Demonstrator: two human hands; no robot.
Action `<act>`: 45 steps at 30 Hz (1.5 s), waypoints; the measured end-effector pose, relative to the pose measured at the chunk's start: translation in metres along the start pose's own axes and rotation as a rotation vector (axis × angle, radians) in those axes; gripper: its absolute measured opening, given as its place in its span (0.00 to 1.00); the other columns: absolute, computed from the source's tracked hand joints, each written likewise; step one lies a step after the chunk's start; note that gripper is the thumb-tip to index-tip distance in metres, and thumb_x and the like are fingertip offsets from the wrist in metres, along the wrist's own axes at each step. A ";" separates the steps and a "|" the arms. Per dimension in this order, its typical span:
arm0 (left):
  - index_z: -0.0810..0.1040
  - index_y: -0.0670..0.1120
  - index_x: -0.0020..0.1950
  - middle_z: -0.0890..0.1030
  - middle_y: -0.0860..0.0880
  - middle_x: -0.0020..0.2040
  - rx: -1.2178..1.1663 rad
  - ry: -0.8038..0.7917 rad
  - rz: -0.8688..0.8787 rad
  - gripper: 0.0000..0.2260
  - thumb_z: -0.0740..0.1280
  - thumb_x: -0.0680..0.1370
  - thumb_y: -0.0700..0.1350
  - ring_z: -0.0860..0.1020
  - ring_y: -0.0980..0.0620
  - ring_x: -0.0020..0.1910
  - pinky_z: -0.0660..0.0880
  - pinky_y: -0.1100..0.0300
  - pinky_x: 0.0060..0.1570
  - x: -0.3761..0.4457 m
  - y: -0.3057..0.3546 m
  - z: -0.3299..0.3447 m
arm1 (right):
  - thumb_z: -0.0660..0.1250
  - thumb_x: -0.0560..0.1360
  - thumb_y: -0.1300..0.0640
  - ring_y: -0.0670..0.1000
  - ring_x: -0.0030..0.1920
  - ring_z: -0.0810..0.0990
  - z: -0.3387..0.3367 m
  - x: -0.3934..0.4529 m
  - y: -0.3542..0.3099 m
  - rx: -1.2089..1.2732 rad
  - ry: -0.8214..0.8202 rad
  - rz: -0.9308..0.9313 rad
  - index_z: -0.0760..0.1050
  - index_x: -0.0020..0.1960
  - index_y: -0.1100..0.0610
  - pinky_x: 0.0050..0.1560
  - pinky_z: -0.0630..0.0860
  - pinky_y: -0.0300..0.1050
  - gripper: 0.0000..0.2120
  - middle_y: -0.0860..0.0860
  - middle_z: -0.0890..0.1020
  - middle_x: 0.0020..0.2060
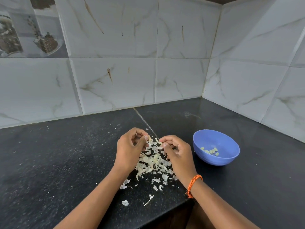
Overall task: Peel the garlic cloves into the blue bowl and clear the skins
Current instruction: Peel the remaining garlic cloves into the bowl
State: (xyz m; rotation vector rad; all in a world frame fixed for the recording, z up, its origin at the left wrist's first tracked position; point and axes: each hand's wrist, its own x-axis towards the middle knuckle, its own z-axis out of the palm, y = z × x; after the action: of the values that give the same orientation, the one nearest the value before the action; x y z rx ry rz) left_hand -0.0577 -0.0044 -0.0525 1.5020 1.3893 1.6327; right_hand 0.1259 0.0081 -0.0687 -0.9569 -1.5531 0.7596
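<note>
A round blue plastic bowl (216, 147) sits on the black speckled stone table (66, 154), and everything else is placed from it. Inside the bowl, on its floor, lie a few pale yellowish peeled garlic cloves (211, 151), bunched together.

Just left of the bowl is the right hand (177, 152), its fingers curled and its thumb and forefinger pinching a thin strip of papery garlic skin (158, 140) that sticks up and to the left from the fingertips. An orange braided cord bracelet (193, 185) circles that wrist, nearer the camera than the bowl. Further left of the bowl is the left hand (130, 146), fingers also curled in, its thumb and fingertips closed on something small near the other end of the same strip; whether a clove is inside that grip cannot be told. The two hands nearly meet, fingertips close together.

Beneath and between the hands, left of the bowl, a loose heap of whitish garlic skins (153, 162) covers the table, thinning into scattered flakes toward the table's near edge, where a curled white stem piece (149, 199) lies apart from the heap.

Behind the bowl, grey-veined white marble-look wall tiles (181, 71) meet in a corner.
</note>
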 end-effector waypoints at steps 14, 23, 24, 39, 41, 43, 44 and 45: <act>0.82 0.51 0.60 0.85 0.46 0.48 -0.049 -0.120 -0.008 0.12 0.65 0.86 0.35 0.87 0.45 0.41 0.86 0.48 0.48 -0.002 -0.002 0.005 | 0.69 0.80 0.69 0.44 0.42 0.82 -0.003 0.000 -0.004 0.131 0.029 0.011 0.89 0.56 0.52 0.46 0.80 0.40 0.16 0.43 0.85 0.42; 0.82 0.52 0.54 0.83 0.43 0.49 0.076 -0.155 0.015 0.15 0.59 0.88 0.36 0.87 0.47 0.40 0.78 0.63 0.42 -0.003 0.002 0.003 | 0.66 0.82 0.68 0.57 0.40 0.76 0.002 0.001 0.000 0.016 -0.020 -0.016 0.87 0.59 0.44 0.42 0.80 0.61 0.21 0.49 0.77 0.41; 0.83 0.52 0.52 0.83 0.46 0.45 0.109 -0.153 0.022 0.15 0.60 0.87 0.36 0.87 0.50 0.39 0.77 0.62 0.42 -0.004 0.002 0.003 | 0.66 0.81 0.68 0.58 0.40 0.76 0.002 0.001 0.000 -0.005 -0.027 -0.022 0.87 0.57 0.44 0.42 0.80 0.63 0.21 0.49 0.76 0.41; 0.87 0.58 0.47 0.80 0.60 0.57 0.483 -0.190 0.180 0.18 0.67 0.80 0.35 0.77 0.57 0.51 0.73 0.62 0.51 0.003 -0.015 -0.006 | 0.72 0.78 0.67 0.50 0.39 0.85 0.000 0.000 -0.002 -0.128 0.080 -0.008 0.86 0.46 0.52 0.40 0.83 0.42 0.10 0.45 0.85 0.39; 0.88 0.60 0.51 0.81 0.62 0.60 0.420 -0.202 0.219 0.16 0.69 0.81 0.38 0.77 0.57 0.61 0.72 0.62 0.58 0.001 -0.010 -0.005 | 0.73 0.77 0.67 0.48 0.42 0.84 0.001 0.000 -0.002 -0.213 0.093 -0.094 0.86 0.46 0.53 0.41 0.80 0.37 0.09 0.43 0.84 0.40; 0.88 0.61 0.52 0.84 0.62 0.56 0.342 -0.223 0.237 0.10 0.73 0.81 0.44 0.78 0.58 0.60 0.72 0.62 0.54 -0.001 -0.002 -0.005 | 0.74 0.77 0.67 0.48 0.42 0.83 0.003 -0.002 -0.004 -0.271 0.083 -0.147 0.85 0.45 0.54 0.39 0.77 0.33 0.08 0.44 0.83 0.41; 0.88 0.61 0.51 0.85 0.62 0.53 0.323 -0.230 0.232 0.07 0.75 0.81 0.47 0.79 0.58 0.57 0.71 0.63 0.51 -0.002 0.002 -0.005 | 0.74 0.77 0.66 0.48 0.42 0.82 0.003 -0.002 -0.006 -0.287 0.080 -0.161 0.85 0.45 0.54 0.38 0.77 0.34 0.07 0.45 0.83 0.41; 0.88 0.60 0.50 0.86 0.62 0.51 0.315 -0.233 0.222 0.03 0.77 0.80 0.50 0.80 0.58 0.54 0.71 0.64 0.49 -0.003 0.005 -0.004 | 0.75 0.77 0.65 0.48 0.41 0.82 0.003 -0.003 -0.006 -0.298 0.080 -0.169 0.84 0.45 0.54 0.38 0.78 0.35 0.07 0.45 0.83 0.41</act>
State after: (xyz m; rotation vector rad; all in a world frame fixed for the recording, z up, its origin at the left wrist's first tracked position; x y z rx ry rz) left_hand -0.0599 -0.0104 -0.0489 2.0208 1.4375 1.3482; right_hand 0.1222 0.0031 -0.0656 -1.0413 -1.6816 0.3726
